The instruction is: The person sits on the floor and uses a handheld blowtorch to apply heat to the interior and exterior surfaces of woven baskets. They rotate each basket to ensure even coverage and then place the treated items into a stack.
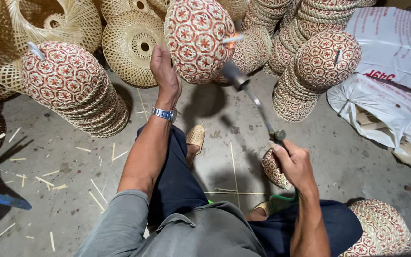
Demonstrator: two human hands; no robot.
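My left hand holds up a round woven bamboo shade with a red and white flower pattern, gripping its lower left edge. My right hand grips the handle of a gas torch. The torch's metal tube slants up to a dark nozzle just under the shade, with a small flame at the shade's right side. A small can wrapped in the same pattern sits under my right hand. A wristwatch is on my left wrist.
Stacks of patterned shades stand at the left, the right and the lower right. Plain woven bamboo shades pile up behind. White sacks lie at the right. Bamboo splinters litter the concrete floor.
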